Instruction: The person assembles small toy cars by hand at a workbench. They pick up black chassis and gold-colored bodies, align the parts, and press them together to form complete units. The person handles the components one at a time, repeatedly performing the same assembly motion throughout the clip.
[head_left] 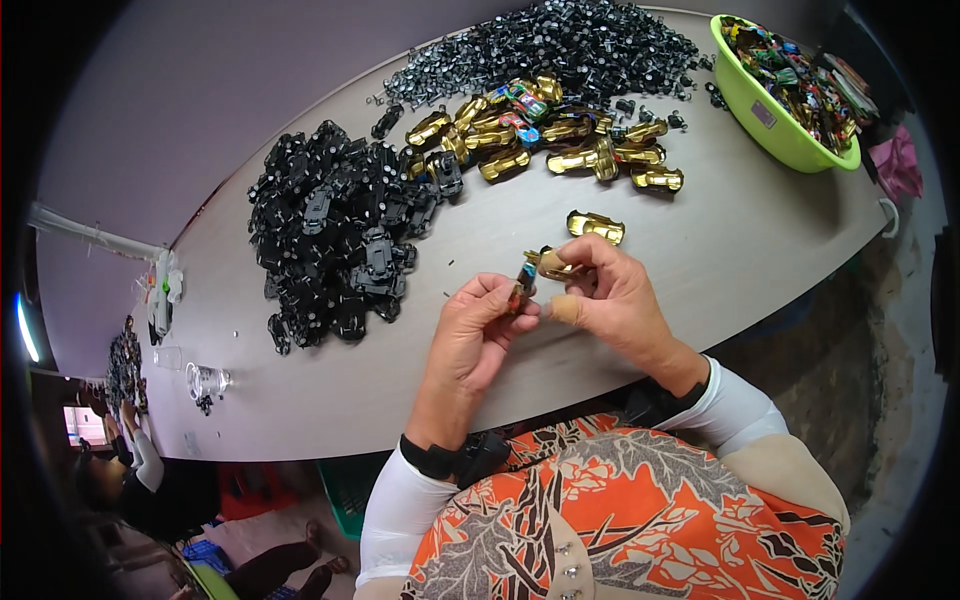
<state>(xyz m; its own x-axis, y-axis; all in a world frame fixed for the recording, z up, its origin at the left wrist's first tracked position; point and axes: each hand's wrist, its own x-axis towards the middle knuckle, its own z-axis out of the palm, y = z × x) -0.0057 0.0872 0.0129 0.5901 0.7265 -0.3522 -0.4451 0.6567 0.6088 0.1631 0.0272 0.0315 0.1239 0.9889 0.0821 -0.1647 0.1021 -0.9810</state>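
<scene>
Both of my hands meet over the table's near side. My left hand (474, 325) pinches a small toy car piece (520, 288) with orange and blue showing; the fingertips hide most of it. Against it, my right hand (625, 305) holds a gold toy car body (562, 268) between thumb and forefinger, both wrapped in tan tape. Just beyond the fingers lies a single gold toy car (595, 227). Farther off is a cluster of gold toy cars (503, 164), with a few multicoloured printed ones (518, 130) among them.
A heap of black toy car chassis (325, 215) lies left of my hands. Small wheel sets (560, 45) are piled along the far edge. A lime-green basin (785, 130) of colourful car bodies stands far right. Clear plastic cups (205, 380) sit left; another person (150, 470) works beyond.
</scene>
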